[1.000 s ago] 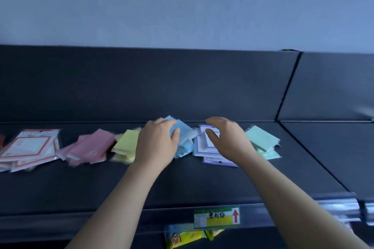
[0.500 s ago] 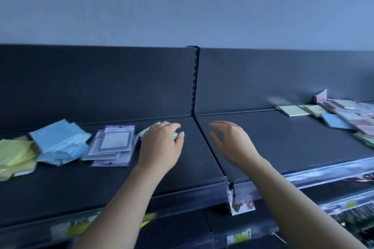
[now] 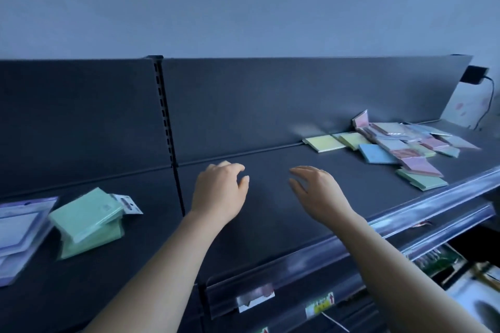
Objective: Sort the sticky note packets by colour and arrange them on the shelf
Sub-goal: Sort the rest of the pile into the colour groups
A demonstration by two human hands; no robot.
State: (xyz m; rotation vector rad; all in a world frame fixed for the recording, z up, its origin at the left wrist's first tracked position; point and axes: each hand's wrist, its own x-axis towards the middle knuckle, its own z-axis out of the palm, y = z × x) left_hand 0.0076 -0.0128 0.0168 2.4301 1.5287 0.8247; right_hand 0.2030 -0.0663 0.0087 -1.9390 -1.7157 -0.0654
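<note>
My left hand (image 3: pixel 220 190) and my right hand (image 3: pixel 319 190) hover side by side over a bare stretch of the dark shelf (image 3: pixel 270 224), fingers relaxed, holding nothing. A stack of green sticky note packets (image 3: pixel 86 220) lies on the shelf to the left of my left hand. Beside it, at the frame's left edge, sits a purple stack (image 3: pixel 19 232). Far to the right lies a mixed heap of packets (image 3: pixel 400 144) in yellow, blue, pink and green, well beyond my right hand.
A slotted upright (image 3: pixel 167 127) divides the shelf's back panel. The shelf's front lip carries a clear price rail (image 3: pixel 351 246) with labels. Lower shelves with goods show at the bottom right. A black box with a cable (image 3: pixel 474 74) sits at the far right.
My view and both hands have swung right along the shelf, away from the sorted blue, purple and green stacks. The mixed heap on the right is now nearer. Both hands stay empty.
</note>
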